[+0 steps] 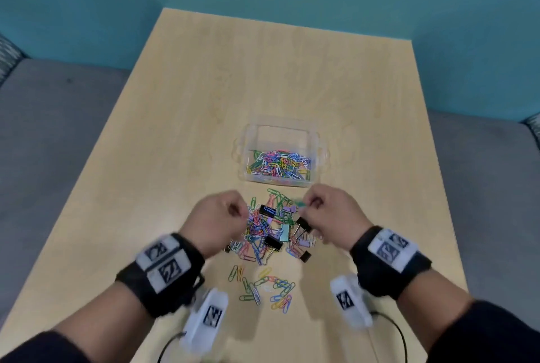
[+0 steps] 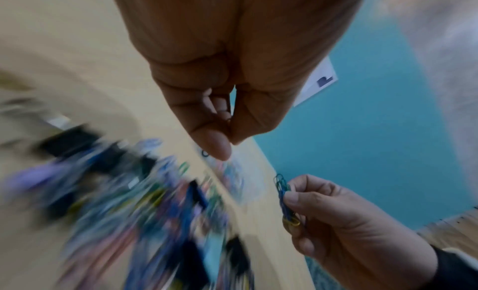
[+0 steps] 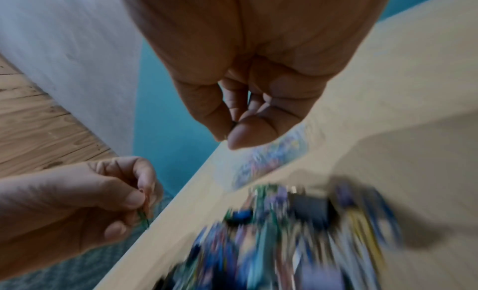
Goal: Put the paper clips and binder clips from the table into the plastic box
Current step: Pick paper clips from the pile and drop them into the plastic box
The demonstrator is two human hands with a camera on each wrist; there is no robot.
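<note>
While a good layer of coloured wire paper clips already lies in the clear rectangular plastic box [image 1: 280, 155] on the pale wooden table [image 1: 181, 117], the job looks less than half done. A dense heap of mixed paper clips [image 1: 257, 231] sits just in front of the box, with several black binder clips [image 1: 273, 243] and a few lilac and pale blue ones among them; no binder clip can be made out inside the box. A thinner scatter of paper clips [image 1: 264, 286] lies nearer the person, apart from the heap. Both hands hang above the heap. The right hand [image 1: 327, 213] has its thumb and fingers curled round a small bunch of blue, green and yellow paper clips [image 2: 284, 200], plain in the left wrist view. The left hand [image 1: 220, 216] is likewise closed, thumb against forefinger, pinching what looks like one or two thin clips [image 3: 145, 210], reddish and green. Both handfuls, I judge, are bound for the box, with many more trips to follow.
</note>
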